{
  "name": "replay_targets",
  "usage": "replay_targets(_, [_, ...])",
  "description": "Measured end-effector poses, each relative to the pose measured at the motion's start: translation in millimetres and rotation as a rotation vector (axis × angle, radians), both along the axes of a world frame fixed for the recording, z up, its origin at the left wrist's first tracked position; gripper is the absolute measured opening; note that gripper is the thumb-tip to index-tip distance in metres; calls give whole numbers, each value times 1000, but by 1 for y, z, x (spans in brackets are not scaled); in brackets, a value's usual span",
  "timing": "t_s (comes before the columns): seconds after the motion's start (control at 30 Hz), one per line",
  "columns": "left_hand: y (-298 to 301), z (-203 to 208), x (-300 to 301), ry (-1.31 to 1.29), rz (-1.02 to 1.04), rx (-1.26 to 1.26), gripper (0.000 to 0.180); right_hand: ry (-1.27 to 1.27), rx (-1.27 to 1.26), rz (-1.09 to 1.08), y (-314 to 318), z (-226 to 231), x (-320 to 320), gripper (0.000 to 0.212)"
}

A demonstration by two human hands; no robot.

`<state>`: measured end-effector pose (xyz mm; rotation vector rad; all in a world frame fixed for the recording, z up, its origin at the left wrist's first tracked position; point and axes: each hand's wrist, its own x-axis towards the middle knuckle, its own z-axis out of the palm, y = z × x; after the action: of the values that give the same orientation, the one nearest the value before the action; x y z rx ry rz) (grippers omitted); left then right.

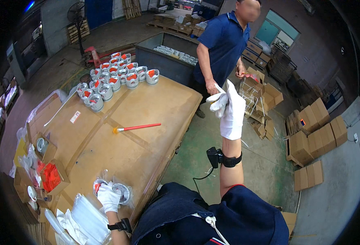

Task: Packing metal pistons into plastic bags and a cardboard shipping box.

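Observation:
My left hand [109, 197], in a white glove, grips a silver piston [98, 185] with an orange piece at its side. Touching or very near it, a second piston [125, 194] lies in clear plastic. My right hand [231, 109], gloved too, is raised beyond the table with its fingers bent to the left and apart; I see nothing held in it. Just past its fingertips is a co-worker's bare hand [212, 87]; whether they touch I cannot tell. A brush with a red handle [141, 127] lies mid-table.
Several pistons with orange pieces [114, 81] stand at the table's far end. Left are a box of orange pieces [51, 176] and plastic sleeves [86, 216]. A grey metal bin [155, 61] borders the far edge. Cardboard boxes [310, 151] line the right wall.

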<state>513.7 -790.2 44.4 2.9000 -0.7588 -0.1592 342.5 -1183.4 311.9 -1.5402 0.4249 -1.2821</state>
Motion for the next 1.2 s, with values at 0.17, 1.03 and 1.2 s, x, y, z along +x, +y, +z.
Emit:
replay_targets(0.17, [-1,0,-2,-115,-59,-30,34,-16,140,-28,9,4,5,47])
replay_targets(1.03, [5,-13,-3,-151,-72,143,48,163,129,34,26,-3,13,59])
replay_targets(1.2, [-9,1,-5,-75,9,47,39,115,109,159,16,-14,5,54])
